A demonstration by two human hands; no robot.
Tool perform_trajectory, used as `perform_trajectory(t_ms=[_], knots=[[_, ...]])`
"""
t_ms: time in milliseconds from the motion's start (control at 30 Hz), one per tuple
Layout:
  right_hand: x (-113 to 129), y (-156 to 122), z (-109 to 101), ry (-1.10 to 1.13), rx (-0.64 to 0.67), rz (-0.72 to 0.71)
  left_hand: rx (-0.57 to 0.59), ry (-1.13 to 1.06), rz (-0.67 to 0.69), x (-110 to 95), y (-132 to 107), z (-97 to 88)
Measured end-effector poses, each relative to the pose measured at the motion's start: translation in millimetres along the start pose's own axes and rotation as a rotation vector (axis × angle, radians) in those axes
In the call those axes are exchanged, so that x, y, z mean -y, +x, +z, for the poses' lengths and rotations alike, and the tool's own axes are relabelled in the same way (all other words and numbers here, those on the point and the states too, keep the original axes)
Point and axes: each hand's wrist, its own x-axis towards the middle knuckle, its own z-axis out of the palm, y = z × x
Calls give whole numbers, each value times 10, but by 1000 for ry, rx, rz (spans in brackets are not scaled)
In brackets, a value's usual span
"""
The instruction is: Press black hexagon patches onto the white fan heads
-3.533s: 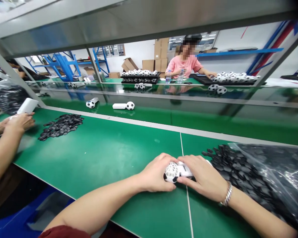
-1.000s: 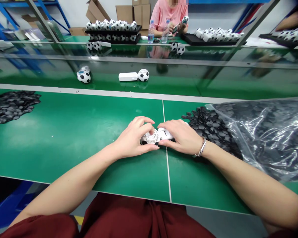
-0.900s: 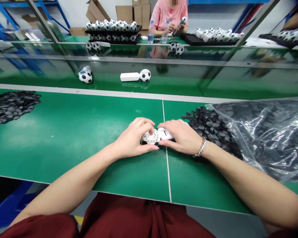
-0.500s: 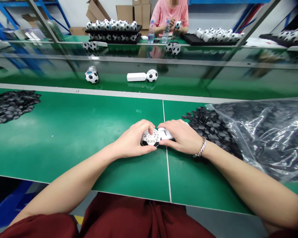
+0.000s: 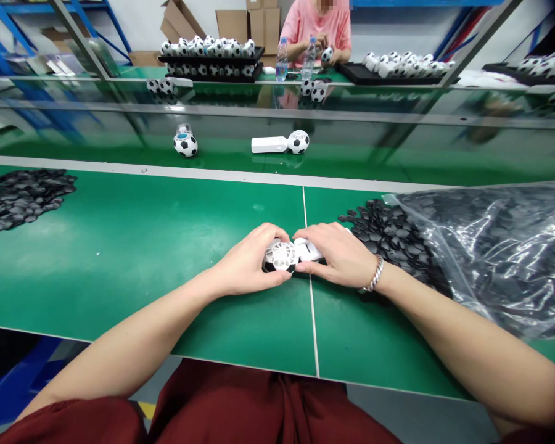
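Observation:
Both my hands rest on the green table (image 5: 143,246) and hold one small white football-shaped fan (image 5: 282,256) with a white handle. My left hand (image 5: 247,262) is curled around the ball-shaped head, whose white hexagon grille faces up. My right hand (image 5: 340,256), with a metal bracelet at the wrist, grips the white handle; its fingers are closed over it. A heap of black hexagon pieces (image 5: 383,231) lies just right of my right hand.
A clear plastic bag (image 5: 490,246) of black pieces spreads at the right. Another black heap (image 5: 21,197) lies far left. On the conveyor belt (image 5: 398,163) beyond ride two football fans (image 5: 185,143) (image 5: 282,143). A person in pink (image 5: 317,28) works opposite, beside trays of fans (image 5: 210,55).
The two fans on the belt have drifted to the right. My left fingers have shifted on the ball head, which has turned slightly. My right hand has stayed put.

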Motion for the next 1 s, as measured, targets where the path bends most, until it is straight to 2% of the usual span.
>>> perform_trajectory(t_ms=[1000], knots=[[15, 2, 0, 3, -7, 5, 8, -40, 20, -5, 9, -14]])
